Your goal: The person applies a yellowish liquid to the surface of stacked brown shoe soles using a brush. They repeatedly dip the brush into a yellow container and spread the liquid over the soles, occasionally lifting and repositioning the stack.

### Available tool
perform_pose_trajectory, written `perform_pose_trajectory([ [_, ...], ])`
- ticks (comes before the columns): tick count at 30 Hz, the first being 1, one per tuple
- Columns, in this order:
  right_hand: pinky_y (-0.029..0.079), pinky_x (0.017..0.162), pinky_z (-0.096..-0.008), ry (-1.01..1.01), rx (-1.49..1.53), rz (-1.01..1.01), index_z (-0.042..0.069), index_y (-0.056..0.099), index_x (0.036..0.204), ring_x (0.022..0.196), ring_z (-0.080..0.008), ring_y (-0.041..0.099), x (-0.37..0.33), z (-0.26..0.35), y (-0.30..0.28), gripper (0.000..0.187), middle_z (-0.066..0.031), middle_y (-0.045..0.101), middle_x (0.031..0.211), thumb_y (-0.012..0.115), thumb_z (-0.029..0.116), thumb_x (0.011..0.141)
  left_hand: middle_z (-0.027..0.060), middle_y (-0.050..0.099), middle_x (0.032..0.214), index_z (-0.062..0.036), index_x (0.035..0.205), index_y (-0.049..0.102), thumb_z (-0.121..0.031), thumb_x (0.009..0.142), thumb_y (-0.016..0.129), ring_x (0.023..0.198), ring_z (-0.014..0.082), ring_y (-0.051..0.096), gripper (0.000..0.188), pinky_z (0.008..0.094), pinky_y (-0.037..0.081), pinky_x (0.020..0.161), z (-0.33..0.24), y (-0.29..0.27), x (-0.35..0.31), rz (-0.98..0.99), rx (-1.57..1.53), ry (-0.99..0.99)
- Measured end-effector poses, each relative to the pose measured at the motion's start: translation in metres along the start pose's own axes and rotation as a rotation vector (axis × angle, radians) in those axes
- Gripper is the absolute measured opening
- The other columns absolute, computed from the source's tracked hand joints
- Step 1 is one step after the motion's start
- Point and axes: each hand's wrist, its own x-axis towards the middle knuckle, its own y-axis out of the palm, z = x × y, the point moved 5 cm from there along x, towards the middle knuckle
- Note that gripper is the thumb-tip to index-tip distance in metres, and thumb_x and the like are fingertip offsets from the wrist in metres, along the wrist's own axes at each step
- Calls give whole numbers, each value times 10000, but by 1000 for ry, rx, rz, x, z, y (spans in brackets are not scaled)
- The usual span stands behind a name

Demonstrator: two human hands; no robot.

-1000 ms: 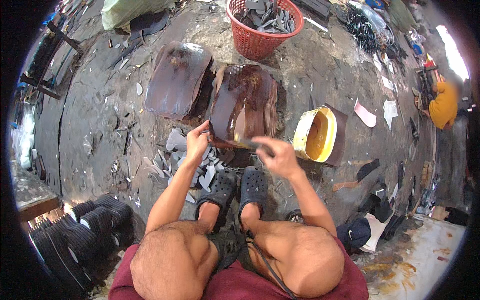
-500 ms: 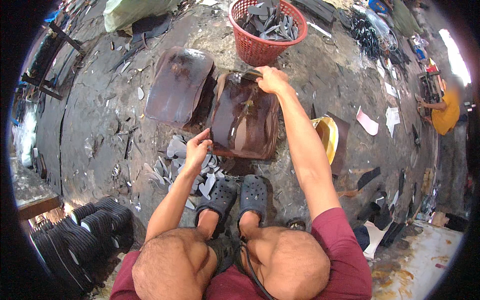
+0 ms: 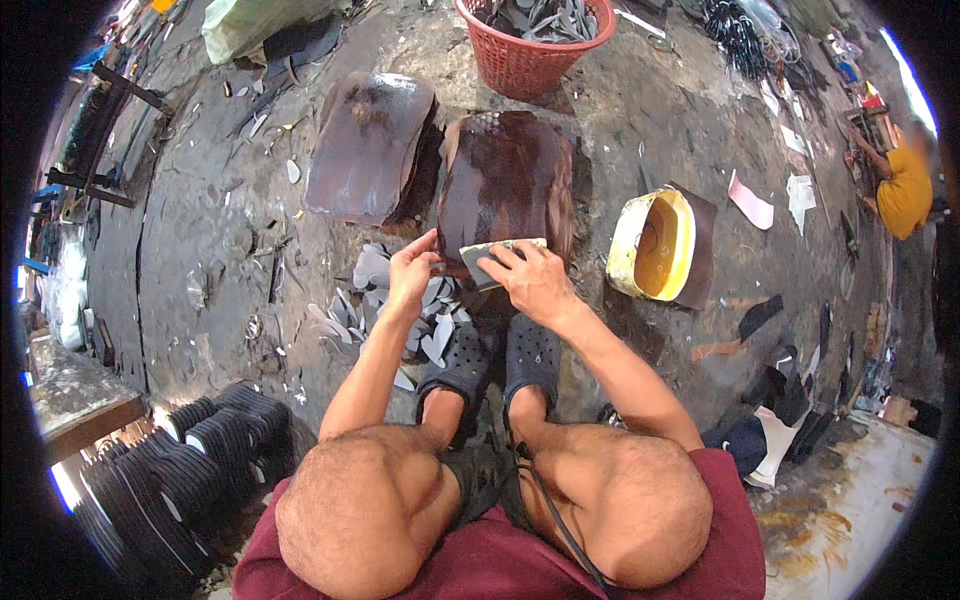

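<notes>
A stack of dark brown sheets (image 3: 505, 180), glossy and wet-looking on top, lies on the ground before my feet. My right hand (image 3: 538, 282) is closed on a flat grey pad (image 3: 481, 266) with a pale yellowish edge, pressed at the near edge of the top sheet. My left hand (image 3: 412, 272) pinches the near left corner of that stack. Left of it lies a second stack of brown sheets (image 3: 365, 150). A cut-open plastic container (image 3: 622, 250) holding amber liquid stands to the right, on a brown piece.
Grey cut-out pieces (image 3: 370, 265) are heaped by my left shoe. Beyond the stacks stands a red basket (image 3: 525, 68) of similar pieces. Black sole-shaped pieces (image 3: 180, 460) stand in rows at lower left. A person in yellow (image 3: 905, 190) sits far right.
My right hand has drawn the pad from the far edge of the top sheet to its near edge. My left hand stays at the near left corner. The view has shifted slightly.
</notes>
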Motion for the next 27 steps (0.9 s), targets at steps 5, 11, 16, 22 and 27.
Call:
perform_pose_trajectory([
  [5, 546, 915, -433, -20, 2, 14, 205, 668, 1239, 1153, -298, 601, -18, 10, 2, 450, -37, 635, 1237, 667, 136, 794, 67, 676, 1222, -24, 1386, 593, 31, 880, 523, 998, 140, 635, 514, 299, 509, 849, -3, 0, -4, 8, 6, 6],
  [11, 537, 945, -439, 10, 66, 116, 190, 672, 1241, 1163, -310, 614, -29, 12, 0, 446, -49, 652, 1255, 688, 115, 802, 60, 676, 1156, -19, 1345, 609, 21, 880, 566, 962, 143, 640, 469, 305, 515, 848, -4, 0, -4, 11, -53, 14],
  [16, 538, 948, -379, 426, 745, -340, 144, 657, 1262, 1103, -274, 695, -31, -43, -74, 380, -113, 716, 1199, 696, 81, 890, 66, 677, 1036, -12, 1208, 613, -59, 855, 726, 876, 150, 652, 374, 274, 549, 741, -19, 14, -8, -77, -190, 8],
  [22, 487, 838, -274, 671, 952, -751, -51, 609, 1263, 927, -132, 603, -47, -93, -115, 371, -56, 662, 1059, 707, 115, 946, 59, 658, 907, -72, 1148, 490, 97, 709, 714, 791, 154, 624, 521, 298, 496, 666, -55, 67, -23, -92, -187, -5],
  [27, 404, 686, -234, 696, 892, -934, -26, 640, 1044, 779, -68, 507, -57, -101, -124, 171, 15, 616, 880, 717, 85, 940, 62, 678, 905, -39, 1169, 518, 167, 718, 641, 757, 155, 636, 511, 277, 521, 676, -145, 55, 7, 43, -344, 390],
])
